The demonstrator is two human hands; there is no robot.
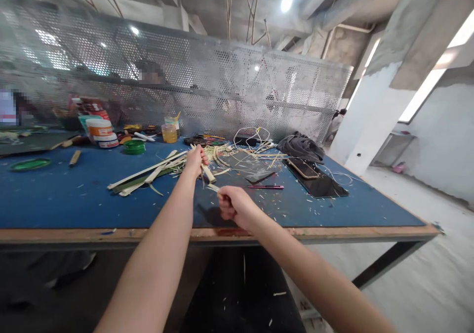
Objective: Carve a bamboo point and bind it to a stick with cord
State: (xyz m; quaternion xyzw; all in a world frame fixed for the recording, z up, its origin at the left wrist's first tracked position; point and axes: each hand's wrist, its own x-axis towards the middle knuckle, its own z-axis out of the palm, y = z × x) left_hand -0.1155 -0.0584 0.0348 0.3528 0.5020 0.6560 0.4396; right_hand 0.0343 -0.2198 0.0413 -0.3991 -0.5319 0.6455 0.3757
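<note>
Head view of bamboo work at a blue-topped bench (pixel 74 194). The left hand (pixel 195 161) is raised over the middle of the bench with its grip closed around a short bamboo stick (pixel 207 173), which slants down toward the near edge. The right hand (pixel 232 205), just inside that edge, is clenched into a fist; a pale sliver (pixel 214 187) projects from this grip toward the lower end of the stick. Whether the sliver is a blade or a peeled strip cannot be told. A sheaf of long split strips (pixel 148 172) lies just left of the left hand, curled offcuts (pixel 222 154) lie behind it, and fine shavings (pixel 289 202) are scattered toward the right corner. By this evidence, much material appears already split and the stick in hand only partly worked. A pen (pixel 264 187) lies right of the hands, and two phones (pixel 314 177) and a dark cloth (pixel 300 147) lie toward the right edge. Paint jars (pixel 100 131), a green lid (pixel 134 146) and a yellow cup (pixel 169 133) stand along the far edge before a perforated screen (pixel 222 91).
</note>
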